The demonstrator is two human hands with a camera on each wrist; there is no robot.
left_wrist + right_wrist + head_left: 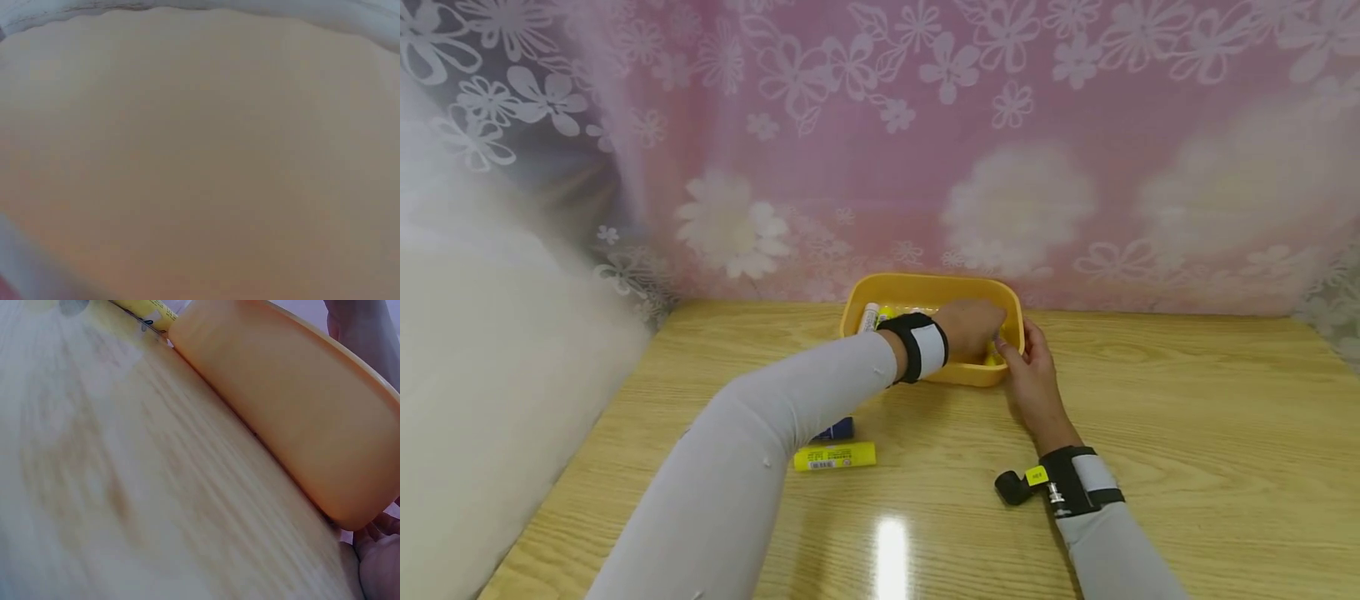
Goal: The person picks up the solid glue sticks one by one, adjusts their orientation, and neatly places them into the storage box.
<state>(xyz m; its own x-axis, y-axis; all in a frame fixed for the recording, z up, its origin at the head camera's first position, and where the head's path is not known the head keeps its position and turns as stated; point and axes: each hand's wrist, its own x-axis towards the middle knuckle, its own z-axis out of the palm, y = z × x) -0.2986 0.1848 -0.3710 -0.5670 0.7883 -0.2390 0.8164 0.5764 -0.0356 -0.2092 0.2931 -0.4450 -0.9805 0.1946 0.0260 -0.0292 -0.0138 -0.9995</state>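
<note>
A yellow-orange plastic basket (917, 286) stands at the table's back edge. My left hand (970, 327) reaches down inside it toward the right end; its fingertips are hidden, so what they hold is unclear. With the thumb at the rim and fingers outside, my right hand (1036, 375) grips the basket's right end. A white tube (869, 317) and a yellow item (886, 313) lie in the basket's left part; another yellow piece (992, 357) shows beside my right thumb. The basket's outer wall (281, 406) fills much of the right wrist view. A blurred pale surface covers the left wrist view.
In front of the basket, a yellow printed tube (835, 456) lies on the wooden table (1187, 433), with a dark blue tube (837, 430) behind it, partly covered by my left sleeve. A pink floral curtain (880, 167) hangs behind the table.
</note>
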